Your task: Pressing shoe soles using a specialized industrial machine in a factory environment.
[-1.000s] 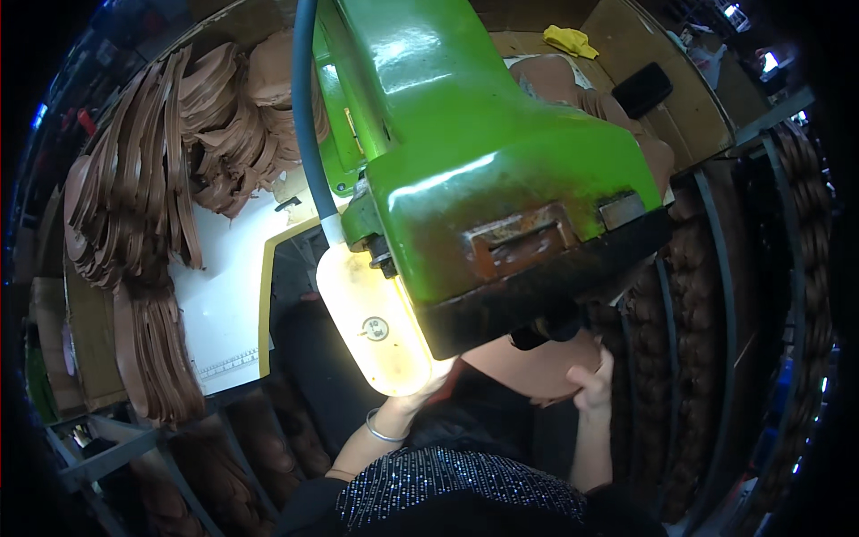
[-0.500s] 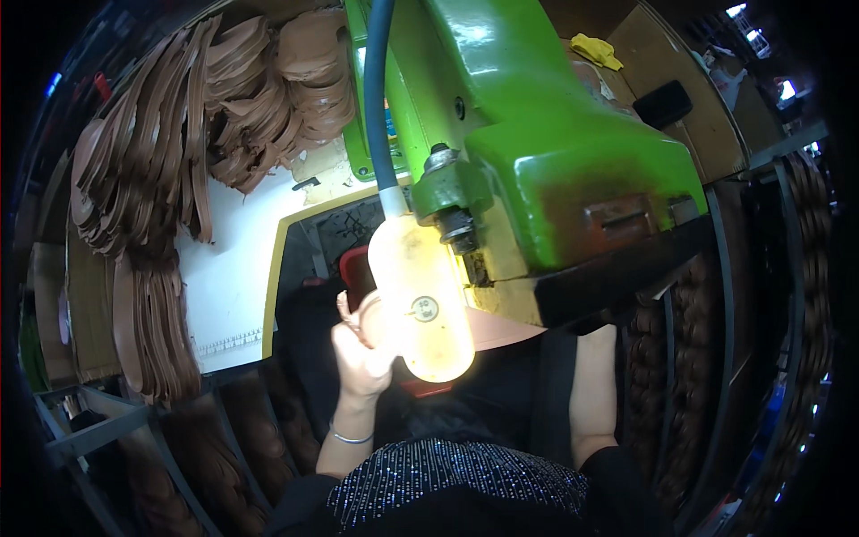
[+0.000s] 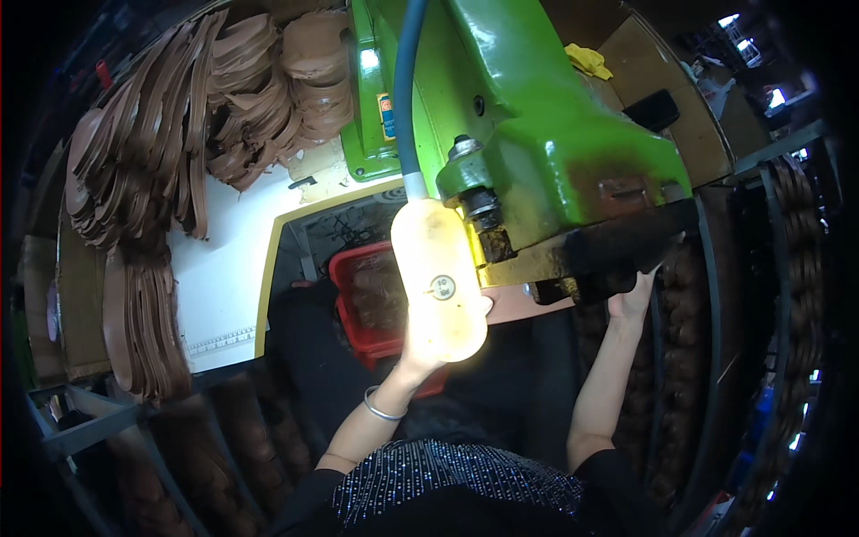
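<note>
A thin brownish-pink flat piece (image 3: 528,306) lies under the head of the green machine (image 3: 573,170), with much of it hidden. My left hand (image 3: 415,360) is at its left, mostly covered by the glowing lamp (image 3: 438,313); one fingertip shows at the lamp's right edge, by the piece. How its fingers are held is hidden. On the other side, my right hand (image 3: 633,297) is raised beside the dark lower edge of the machine head. That edge covers most of its fingers, so I cannot make out what it holds.
Brown layered stacks (image 3: 143,152) fill the left of the white table (image 3: 215,286). A red bin (image 3: 344,309) stands below the table's cut-out. Racks of brown pieces (image 3: 671,376) are on both sides. A cardboard box (image 3: 689,116) and yellow cloth (image 3: 588,61) lie at the back right.
My left hand has moved right, behind the lamp, uncovering more of the red bin. My right hand has come up and outward beside the machine head. The piece has shifted right.
</note>
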Motion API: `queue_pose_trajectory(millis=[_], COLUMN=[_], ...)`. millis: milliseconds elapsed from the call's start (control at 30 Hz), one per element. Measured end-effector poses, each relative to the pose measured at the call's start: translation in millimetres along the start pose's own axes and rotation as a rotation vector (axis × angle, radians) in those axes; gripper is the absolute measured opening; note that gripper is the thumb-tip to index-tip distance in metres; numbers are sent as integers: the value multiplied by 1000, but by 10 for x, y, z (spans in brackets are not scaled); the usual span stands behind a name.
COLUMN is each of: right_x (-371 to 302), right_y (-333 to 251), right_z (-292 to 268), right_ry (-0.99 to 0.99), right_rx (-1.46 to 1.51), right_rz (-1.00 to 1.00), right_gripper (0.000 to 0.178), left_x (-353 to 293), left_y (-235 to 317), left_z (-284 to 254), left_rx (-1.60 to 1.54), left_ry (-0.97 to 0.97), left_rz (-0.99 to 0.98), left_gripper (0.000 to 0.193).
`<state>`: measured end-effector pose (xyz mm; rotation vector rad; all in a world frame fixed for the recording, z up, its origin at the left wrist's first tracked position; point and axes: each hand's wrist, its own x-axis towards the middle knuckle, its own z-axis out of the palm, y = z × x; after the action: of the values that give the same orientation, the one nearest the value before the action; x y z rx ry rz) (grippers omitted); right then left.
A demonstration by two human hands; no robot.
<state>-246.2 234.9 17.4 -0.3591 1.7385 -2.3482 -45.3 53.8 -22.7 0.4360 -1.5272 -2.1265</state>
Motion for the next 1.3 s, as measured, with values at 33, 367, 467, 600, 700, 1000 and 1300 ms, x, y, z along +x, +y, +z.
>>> queue_pose_trajectory(millis=[33,367,467,600,700,1000,1300], right_x=[20,-222,-467,-703,-741,-607,-782], right_y=[-10,529,604,473,521,400,607], right_z=[16,240,428,751,821,1078,694], right_ry=[14,-322,-124,-147,-224,-526,-326], right_rx=[4,138,85,57,111,-178,-245], right_rz=[-10,-33,130,199,229,178,-4], right_gripper=[29,40,46,24,39,37,54], left_x=[10,-187,-207,-352,-585,-1319,-81], left_y=[37,408,498,555,458,170,-45], left_z=[14,-589,-735,-1007,-1149,-1019,140], left_rx=[-6,48,-61,73,95,102,213], left_ry=[-4,105,218,273,348,-72,118], left_rz=[3,73,64,28,0,-494,18], left_gripper=[27,32,29,25,30,25,28])
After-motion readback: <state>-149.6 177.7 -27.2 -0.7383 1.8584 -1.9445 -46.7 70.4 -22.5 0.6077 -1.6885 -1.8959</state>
